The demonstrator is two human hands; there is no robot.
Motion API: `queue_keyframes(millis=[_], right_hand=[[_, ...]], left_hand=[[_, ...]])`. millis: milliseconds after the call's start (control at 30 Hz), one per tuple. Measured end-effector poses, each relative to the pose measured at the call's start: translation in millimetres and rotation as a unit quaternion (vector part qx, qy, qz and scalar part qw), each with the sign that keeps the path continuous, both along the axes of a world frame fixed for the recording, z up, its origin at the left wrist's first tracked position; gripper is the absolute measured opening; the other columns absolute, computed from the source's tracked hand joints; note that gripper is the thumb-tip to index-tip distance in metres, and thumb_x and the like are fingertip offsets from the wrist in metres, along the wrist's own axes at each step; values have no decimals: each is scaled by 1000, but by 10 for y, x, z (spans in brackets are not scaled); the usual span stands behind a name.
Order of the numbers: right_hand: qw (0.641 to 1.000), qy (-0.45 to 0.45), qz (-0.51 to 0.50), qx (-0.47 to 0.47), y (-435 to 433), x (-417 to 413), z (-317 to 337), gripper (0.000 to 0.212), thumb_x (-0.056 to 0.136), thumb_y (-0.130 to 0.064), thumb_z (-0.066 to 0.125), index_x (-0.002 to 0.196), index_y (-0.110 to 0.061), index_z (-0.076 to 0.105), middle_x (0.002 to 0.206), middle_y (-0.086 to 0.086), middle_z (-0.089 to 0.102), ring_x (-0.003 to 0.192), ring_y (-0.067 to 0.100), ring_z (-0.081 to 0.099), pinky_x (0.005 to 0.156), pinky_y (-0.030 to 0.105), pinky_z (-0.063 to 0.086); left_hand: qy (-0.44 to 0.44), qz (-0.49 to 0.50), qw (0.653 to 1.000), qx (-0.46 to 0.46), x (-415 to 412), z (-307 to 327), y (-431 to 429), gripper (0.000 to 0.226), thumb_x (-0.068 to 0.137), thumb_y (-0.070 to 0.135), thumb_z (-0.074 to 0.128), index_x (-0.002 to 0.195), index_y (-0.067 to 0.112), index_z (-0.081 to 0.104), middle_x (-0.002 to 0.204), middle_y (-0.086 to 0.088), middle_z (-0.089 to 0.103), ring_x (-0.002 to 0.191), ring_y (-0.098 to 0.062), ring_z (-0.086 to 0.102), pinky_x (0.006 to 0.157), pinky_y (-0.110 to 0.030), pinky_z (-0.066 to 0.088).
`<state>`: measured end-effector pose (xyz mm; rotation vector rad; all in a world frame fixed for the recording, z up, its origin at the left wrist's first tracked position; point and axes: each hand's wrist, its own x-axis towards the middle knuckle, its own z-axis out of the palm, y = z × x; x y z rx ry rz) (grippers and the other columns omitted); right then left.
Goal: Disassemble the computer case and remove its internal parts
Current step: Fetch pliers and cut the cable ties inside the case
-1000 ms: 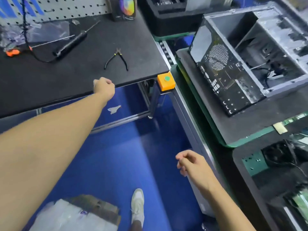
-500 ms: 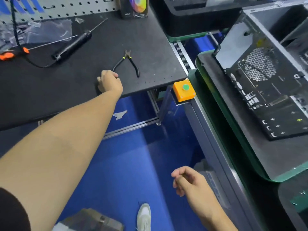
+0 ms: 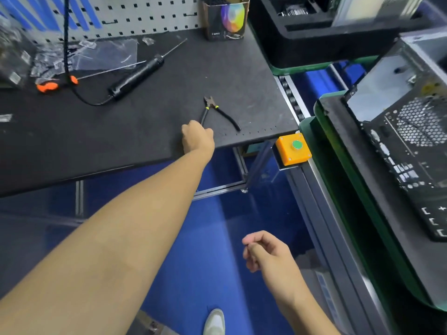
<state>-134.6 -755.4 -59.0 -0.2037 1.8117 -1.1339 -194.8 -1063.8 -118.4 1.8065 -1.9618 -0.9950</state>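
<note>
The computer case (image 3: 399, 141) sits on a green-rimmed tray (image 3: 312, 126) at far right, beside my desk (image 3: 121, 131). My left hand (image 3: 197, 137) is at the desk's front edge, covering one handle of the pliers (image 3: 222, 114). I cannot tell whether it grips. My right hand (image 3: 268, 252) hangs loosely curled, holding nothing, over the blue floor (image 3: 205, 238).

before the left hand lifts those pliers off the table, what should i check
1. Left hand at the pliers: ok, it covers the end of one handle.
2. Grip on that handle: cannot tell, the fingers are hidden.
3. Pliers clear of the screwdriver: ok, they lie apart on the table.
4. Right hand free: ok, loosely curled, holding nothing.
5. What to cut in the computer case: cannot tell, its inside is out of view.
</note>
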Motion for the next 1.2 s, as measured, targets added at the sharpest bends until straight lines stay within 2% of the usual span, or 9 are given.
queue_keyframes(millis=[133,267,333,400,467,600,700,833,1200], right_hand=[[1000,-15,-6,-9,-39,-22,58,26,92,-3,46,90,-17,68,72,-2,66,60,13,53,69,30,45],[1000,-19,-12,-19,-26,-32,86,24,92,-2,46,93,-13,67,72,-2,65,61,12,53,67,29,46],[999,-29,-23,-26,2,-24,93,23,92,-2,47,94,-11,68,72,-1,64,61,12,52,67,29,46],[998,-40,-39,-35,45,-30,110,23,92,-2,47,95,-10,68,73,1,64,61,14,52,66,30,46],[996,-44,-64,-45,88,-69,137,23,92,-1,47,96,-10,68,74,2,63,61,14,51,64,30,45],[986,-43,-141,-73,204,-179,257,18,94,-9,52,105,-13,66,84,2,66,66,14,55,65,30,49],[974,-52,-203,-84,373,-210,388,15,98,-29,57,111,-22,62,104,1,65,85,16,61,76,34,55],[950,-97,-264,-134,805,-196,596,24,97,-42,62,117,-31,56,123,1,62,111,20,63,92,41,57],[871,-156,-341,-317,2867,-198,1265,44,99,-12,44,142,-22,53,132,10,63,119,29,61,106,54,46]], left_hand=[[47,47,994,83,19,128,114,27,98,13,47,122,0,50,127,-18,58,104,-37,64,77,-36,51],[92,30,974,204,106,207,171,16,101,14,38,115,10,43,127,-20,60,77,-28,58,65,-32,51],[77,-8,975,207,181,212,199,19,101,15,34,115,11,46,127,-22,61,81,-26,52,65,-32,48],[74,-21,977,200,295,237,283,28,100,18,31,115,4,51,101,-20,62,70,-27,49,59,-30,40],[77,-63,979,177,413,260,427,24,99,22,30,86,10,47,72,-9,44,57,-23,37,60,-31,32],[114,-154,965,179,588,428,918,27,95,24,29,70,15,25,62,5,27,57,-18,24,57,-28,26],[188,-193,931,248,673,679,1432,26,91,20,31,67,25,21,53,13,23,50,-12,19,43,-23,21],[217,-276,898,266,735,925,2235,21,99,23,36,79,21,42,56,10,33,51,-13,27,51,-29,25],[240,-505,715,419,633,1752,4304,31,111,17,28,82,14,36,59,3,25,53,-14,22,53,-26,29]])
